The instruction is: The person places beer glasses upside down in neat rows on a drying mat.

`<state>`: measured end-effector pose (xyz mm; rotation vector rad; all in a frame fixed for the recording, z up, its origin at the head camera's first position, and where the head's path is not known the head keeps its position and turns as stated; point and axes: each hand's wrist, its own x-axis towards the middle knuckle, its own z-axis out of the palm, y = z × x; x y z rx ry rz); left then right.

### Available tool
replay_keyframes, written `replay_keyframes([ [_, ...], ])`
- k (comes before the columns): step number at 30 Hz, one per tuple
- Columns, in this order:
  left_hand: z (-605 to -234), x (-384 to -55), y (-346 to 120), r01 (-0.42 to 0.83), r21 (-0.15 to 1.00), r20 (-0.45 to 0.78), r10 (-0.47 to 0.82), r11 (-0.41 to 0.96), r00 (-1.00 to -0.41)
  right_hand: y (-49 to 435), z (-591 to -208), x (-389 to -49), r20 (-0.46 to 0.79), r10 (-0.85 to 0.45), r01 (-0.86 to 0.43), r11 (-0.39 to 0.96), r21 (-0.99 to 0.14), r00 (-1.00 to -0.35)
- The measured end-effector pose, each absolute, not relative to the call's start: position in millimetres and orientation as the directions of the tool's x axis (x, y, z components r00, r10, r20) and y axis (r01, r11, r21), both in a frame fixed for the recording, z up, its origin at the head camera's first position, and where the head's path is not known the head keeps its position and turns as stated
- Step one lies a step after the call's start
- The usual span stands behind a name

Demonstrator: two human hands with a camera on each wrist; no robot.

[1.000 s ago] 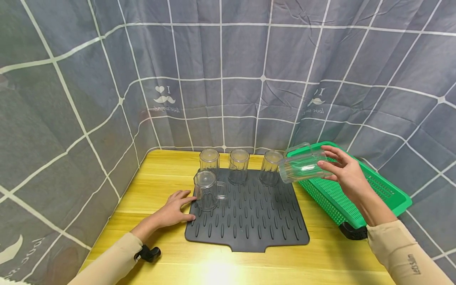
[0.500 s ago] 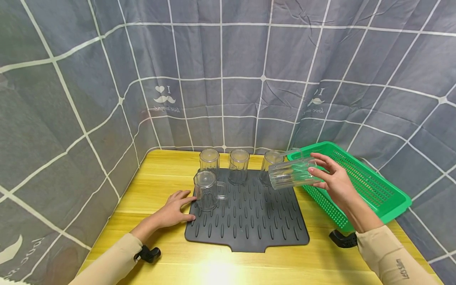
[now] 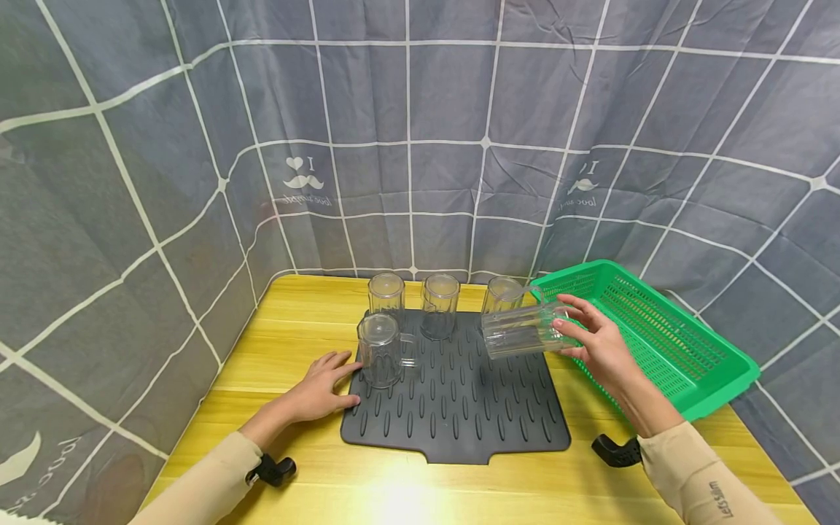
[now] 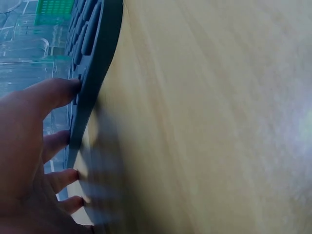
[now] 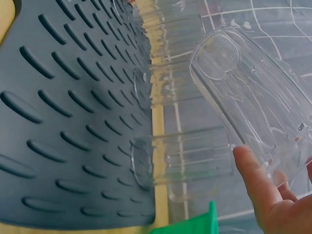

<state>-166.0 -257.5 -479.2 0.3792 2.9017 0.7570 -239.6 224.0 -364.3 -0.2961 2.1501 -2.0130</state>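
Observation:
My right hand [image 3: 602,347] holds a clear mug [image 3: 518,334] by one end, thumb and fingers round it. The mug lies almost sideways above the back right of a dark ribbed drying mat [image 3: 453,415], its handle upward; in the right wrist view the held mug [image 5: 253,92] is tilted. On the mat's left side stands another clear mug [image 3: 379,354], base up, handle to the right. My left hand [image 3: 318,388] rests at the mat's left edge beside that mug, fingers spread; the left wrist view shows its thumb [image 4: 53,92] touching the edge.
Three clear glasses, left [image 3: 386,295], middle [image 3: 440,306] and right [image 3: 504,292], stand along the mat's back edge. A green perforated basket [image 3: 722,397] sits at the right on the wooden table [image 3: 295,313]. A grey gridded curtain [image 3: 446,95] hangs behind.
My right hand has carried the mug left and slightly down, from over the basket's near side to above the mat. The left hand has stayed in place.

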Motion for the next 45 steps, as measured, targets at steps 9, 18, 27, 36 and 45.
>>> replay_keyframes([
  [9, -468, -158, -251, 0.111, 0.473, -0.156, 0.207, 0.874, -0.966, 212, -378, -240, -0.032, -0.256, 0.039, -0.022, -0.999, -0.966],
  [18, -441, -141, -234, 0.091, 0.432, -0.181, 0.185, 0.897, -0.966, 204, -387, -239, -0.048, -0.253, 0.079, -0.115, -0.990, -0.966],
  [27, -412, -130, -206, 0.162, 0.565, -0.203, 0.326, 0.809, -0.923, 198, -393, -237, -0.053, -0.251, 0.092, -0.146, -0.985, -0.967],
  [36, -402, -129, -177, 0.275, 0.688, 0.018, 0.363, 0.672, -0.932, 193, -398, -235, -0.049, -0.239, 0.090, -0.164, -0.982, -0.970],
  [45, -400, -136, -148, 0.292, 0.774, 0.135, 0.304, 0.562, -0.943, 188, -403, -232, -0.055, -0.248, 0.096, -0.153, -0.984, -0.967],
])
